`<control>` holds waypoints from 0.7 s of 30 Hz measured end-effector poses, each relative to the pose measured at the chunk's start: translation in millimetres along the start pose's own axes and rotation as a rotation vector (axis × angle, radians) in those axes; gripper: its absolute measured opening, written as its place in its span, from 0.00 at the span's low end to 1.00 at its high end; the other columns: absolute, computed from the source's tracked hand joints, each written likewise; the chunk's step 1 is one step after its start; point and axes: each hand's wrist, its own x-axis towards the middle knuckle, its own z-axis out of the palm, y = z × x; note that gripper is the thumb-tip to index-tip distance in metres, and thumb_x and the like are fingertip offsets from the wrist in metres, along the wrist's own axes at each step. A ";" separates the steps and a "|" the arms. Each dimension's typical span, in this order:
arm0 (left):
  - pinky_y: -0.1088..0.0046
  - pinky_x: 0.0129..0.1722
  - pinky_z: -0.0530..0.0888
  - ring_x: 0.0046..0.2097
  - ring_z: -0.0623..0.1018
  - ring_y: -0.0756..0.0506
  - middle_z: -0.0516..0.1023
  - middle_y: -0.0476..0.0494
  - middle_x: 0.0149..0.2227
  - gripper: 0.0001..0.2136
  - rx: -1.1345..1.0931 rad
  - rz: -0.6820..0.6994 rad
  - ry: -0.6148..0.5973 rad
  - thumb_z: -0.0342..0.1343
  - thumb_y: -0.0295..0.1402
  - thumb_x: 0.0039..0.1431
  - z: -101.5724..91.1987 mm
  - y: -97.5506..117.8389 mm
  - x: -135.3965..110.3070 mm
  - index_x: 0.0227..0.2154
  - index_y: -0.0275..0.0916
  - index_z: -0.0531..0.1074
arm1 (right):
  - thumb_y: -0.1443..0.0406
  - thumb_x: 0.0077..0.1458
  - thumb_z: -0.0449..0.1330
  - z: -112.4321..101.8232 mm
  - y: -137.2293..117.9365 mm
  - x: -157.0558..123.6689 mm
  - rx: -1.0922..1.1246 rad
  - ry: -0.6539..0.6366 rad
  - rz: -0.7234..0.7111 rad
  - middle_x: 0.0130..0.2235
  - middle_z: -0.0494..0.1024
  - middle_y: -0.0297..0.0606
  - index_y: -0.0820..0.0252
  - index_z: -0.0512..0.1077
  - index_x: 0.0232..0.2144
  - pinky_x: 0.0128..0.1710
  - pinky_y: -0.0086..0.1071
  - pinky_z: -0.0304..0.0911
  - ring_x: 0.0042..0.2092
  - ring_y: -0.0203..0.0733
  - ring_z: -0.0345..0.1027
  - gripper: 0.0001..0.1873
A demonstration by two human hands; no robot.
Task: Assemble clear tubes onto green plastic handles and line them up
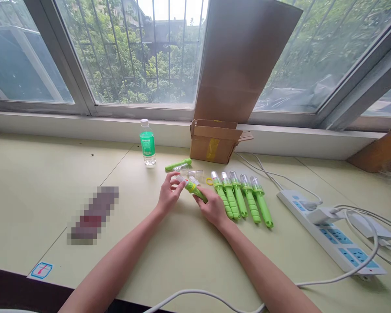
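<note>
Over the desk (133, 261), a right hand (213, 206) grips a green torch (191, 187) by its handle, the left hand (169, 193) pinching the clear end. Its long axis slants, clear end pointing forward and left. Probably light, stiff plastic, it looks best held by the handle.

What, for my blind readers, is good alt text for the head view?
A person's left hand and right hand hold a green wand over a pale table. Five clear-capped green wands lie right of it; a labelled bottle and open cardboard box stand behind.
</note>
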 end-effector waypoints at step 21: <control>0.69 0.32 0.75 0.31 0.76 0.48 0.77 0.45 0.32 0.27 -0.221 -0.156 -0.002 0.63 0.39 0.47 -6.3 -2.9 5.8 0.47 0.39 0.59 | 0.62 0.55 0.56 -0.8 -1.2 -1.0 -0.032 -0.010 -0.005 0.44 0.77 0.40 0.56 0.71 0.47 0.38 0.36 0.66 0.41 0.47 0.72 0.17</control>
